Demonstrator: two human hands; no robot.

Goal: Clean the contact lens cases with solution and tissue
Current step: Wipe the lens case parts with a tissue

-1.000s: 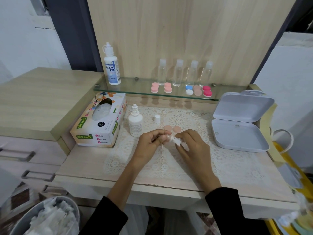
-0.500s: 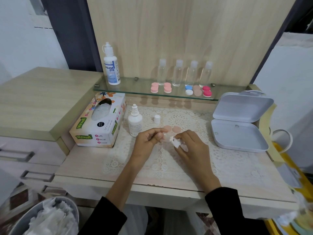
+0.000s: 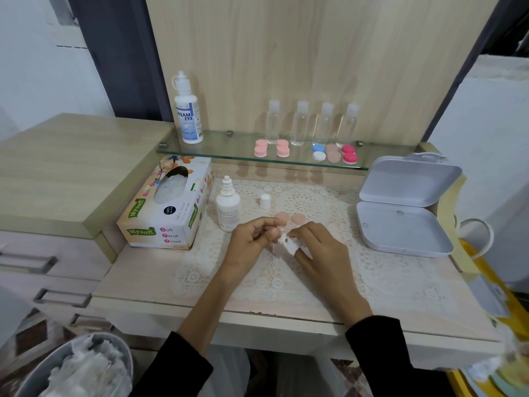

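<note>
our left hand (image 3: pixel 253 239) pinches lens case (image 3: pixel 282 231), mostly hidden | our right hand (image 3: pixel 322 249) pinches tissue wad (image 3: pixel 289 247) against it | two peach caps (image 3: pixel 297 218) beside, on lace mat (image 3: pixel 380 270)

Lens case (image 3: pixel 282 231) mostly hidden in L hand (image 3: pixel 252 242)

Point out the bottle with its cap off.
The small white bottle on the lace mat; its cap stands beside it. Those on the glass shelf are capped.

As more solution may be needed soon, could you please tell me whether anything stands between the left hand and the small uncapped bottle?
Nothing visible does. The small bottle stands upright just beyond the left hand, only bare lace mat between them; the white cap sits off to the right.
</note>
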